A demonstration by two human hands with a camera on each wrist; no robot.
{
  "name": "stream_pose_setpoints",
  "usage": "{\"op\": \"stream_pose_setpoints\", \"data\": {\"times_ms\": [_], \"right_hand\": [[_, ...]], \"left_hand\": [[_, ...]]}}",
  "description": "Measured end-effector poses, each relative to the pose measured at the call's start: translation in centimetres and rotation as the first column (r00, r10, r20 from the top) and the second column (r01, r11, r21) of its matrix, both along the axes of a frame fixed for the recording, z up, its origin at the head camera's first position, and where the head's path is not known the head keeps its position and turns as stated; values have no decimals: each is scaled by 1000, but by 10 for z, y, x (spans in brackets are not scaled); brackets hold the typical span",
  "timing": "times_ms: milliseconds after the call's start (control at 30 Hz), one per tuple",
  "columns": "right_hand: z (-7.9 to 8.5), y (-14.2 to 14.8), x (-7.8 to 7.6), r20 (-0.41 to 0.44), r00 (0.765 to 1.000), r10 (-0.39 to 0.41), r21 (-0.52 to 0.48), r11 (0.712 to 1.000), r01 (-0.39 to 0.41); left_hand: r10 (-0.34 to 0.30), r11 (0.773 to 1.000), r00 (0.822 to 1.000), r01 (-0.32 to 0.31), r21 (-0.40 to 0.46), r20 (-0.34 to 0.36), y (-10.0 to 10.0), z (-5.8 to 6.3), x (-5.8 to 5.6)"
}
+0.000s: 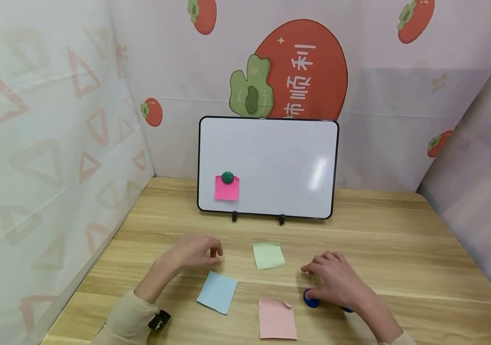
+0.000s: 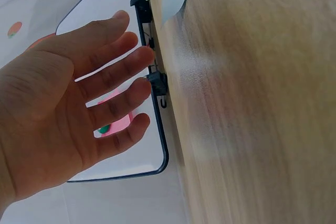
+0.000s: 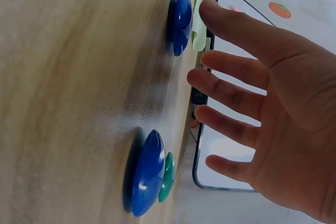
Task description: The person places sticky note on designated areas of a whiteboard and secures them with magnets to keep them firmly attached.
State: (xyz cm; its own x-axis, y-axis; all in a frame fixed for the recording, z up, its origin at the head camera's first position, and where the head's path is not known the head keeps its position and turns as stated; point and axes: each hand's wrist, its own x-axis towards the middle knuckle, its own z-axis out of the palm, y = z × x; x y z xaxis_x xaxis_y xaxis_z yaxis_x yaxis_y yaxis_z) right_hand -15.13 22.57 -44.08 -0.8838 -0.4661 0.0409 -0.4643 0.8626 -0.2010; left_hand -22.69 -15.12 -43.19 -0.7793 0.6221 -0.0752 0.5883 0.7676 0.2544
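My left hand (image 1: 194,252) hovers over the table behind the light blue sticky note (image 1: 217,293), its fingers relaxed and holding nothing. My right hand (image 1: 337,281) hangs over the right side with fingers loosely spread and an empty palm. Its thumb overlaps a round blue magnet (image 1: 312,302) in the head view. In the right wrist view that blue magnet (image 3: 182,23) lies near the thumb; another blue magnet (image 3: 148,174) and a green magnet (image 3: 167,177) lie farther along the table. A pale green note (image 1: 269,256) sits between the hands, with a pink note (image 1: 277,319) nearer the front.
At the back a whiteboard (image 1: 271,163) stands on small black feet. A bright pink note (image 1: 227,190) hangs on its lower left under a green magnet (image 1: 227,177). Printed cloth walls (image 1: 383,91) enclose the wooden table (image 1: 383,215).
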Motion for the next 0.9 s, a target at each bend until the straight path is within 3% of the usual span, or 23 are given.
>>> {"op": "stream_pose_setpoints", "data": {"times_ms": [267, 567, 900], "right_hand": [[-2, 7, 6, 49, 998, 29, -1, 1000, -29], [-4, 13, 10, 113, 992, 55, -24, 998, -53], [-9, 17, 17, 86, 992, 92, -43, 995, -89]], "left_hand": [[18, 1000, 997, -18, -8, 81, 0, -1, 6], [3, 1000, 994, -2, -5, 111, -1, -2, 10], [-4, 1000, 990, 7, -19, 138, 0, -1, 14]]}}
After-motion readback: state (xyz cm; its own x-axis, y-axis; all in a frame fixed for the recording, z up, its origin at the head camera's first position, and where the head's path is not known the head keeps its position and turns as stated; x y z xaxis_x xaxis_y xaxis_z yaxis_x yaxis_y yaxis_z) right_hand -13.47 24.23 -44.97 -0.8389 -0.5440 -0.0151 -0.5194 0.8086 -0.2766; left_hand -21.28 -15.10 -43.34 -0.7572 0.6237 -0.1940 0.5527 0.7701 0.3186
